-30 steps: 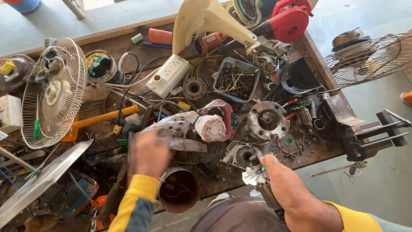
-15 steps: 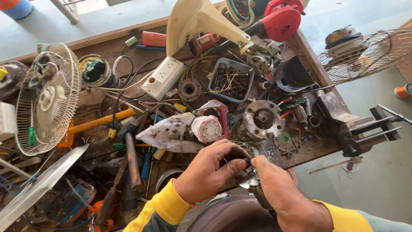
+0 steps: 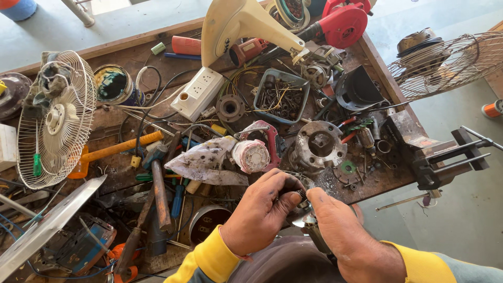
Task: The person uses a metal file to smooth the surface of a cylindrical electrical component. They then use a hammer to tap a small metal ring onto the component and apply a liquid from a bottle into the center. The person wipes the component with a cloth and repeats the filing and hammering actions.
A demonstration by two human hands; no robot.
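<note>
hands meet at the near edge of the cluttered workbench (image 3: 131,57), over the person's lap. left hand (image 3: 259,209) has its fingers curled and pressed together around a small metal motor part (image 3: 304,217), thumb on top. right hand (image 3: 340,230) pinches the same part from the right side, fingertips touching those of the left. the part is mostly hidden between them; only a shiny bit shows below. just beyond the hands lie a dirty white rag (image 3: 207,160) and a round pinkish-white motor (image 3: 254,155) in a red frame. to the right of that sits a grey metal housing (image 3: 319,142). far left stands a white fan guard (image 3: 55,118); a hammer (image 3: 160,191) lies near left of the hands.
</note>
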